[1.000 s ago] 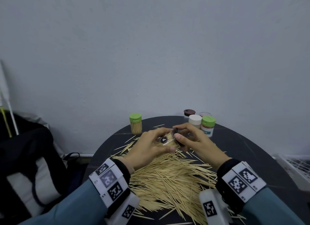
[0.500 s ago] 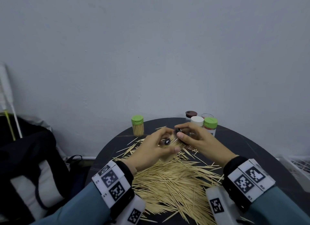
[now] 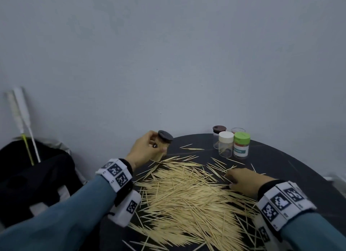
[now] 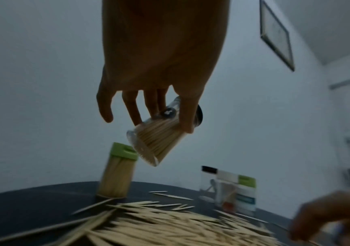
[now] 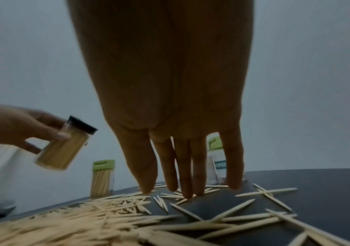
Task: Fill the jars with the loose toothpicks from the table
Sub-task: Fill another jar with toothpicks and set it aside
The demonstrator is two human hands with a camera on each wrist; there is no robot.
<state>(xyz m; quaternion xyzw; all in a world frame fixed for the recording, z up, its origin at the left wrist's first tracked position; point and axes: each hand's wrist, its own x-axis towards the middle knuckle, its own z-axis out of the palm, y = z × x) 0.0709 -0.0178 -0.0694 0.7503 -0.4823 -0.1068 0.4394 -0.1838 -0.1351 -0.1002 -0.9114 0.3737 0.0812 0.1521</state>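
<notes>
My left hand [image 3: 157, 147] grips a clear jar [image 3: 165, 135] with a dark lid, packed with toothpicks, and holds it tilted above the table's far left edge. The left wrist view shows fingers and thumb [image 4: 187, 126] wrapped round the jar [image 4: 159, 141], just above a full green-lidded jar [image 4: 117, 173] standing on the table. A big pile of loose toothpicks [image 3: 187, 194] covers the middle of the round dark table [image 3: 299, 172]. My right hand [image 3: 232, 177] lies at the pile's right edge, straight fingertips [image 5: 187, 193] touching the toothpicks and holding nothing.
At the back right stand a dark-lidded jar [image 3: 219, 132], a white-lidded jar [image 3: 226, 144] and a green-lidded labelled jar [image 3: 241, 146], with a lidless clear one [image 3: 238, 130] behind. A black bag [image 3: 33, 176] and white rods [image 3: 22, 116] sit left of the table.
Both hands held the dark-lidded jar over the pile before. Now my right hand has let go and dropped onto the toothpicks, while my left hand has carried the jar to the far left.
</notes>
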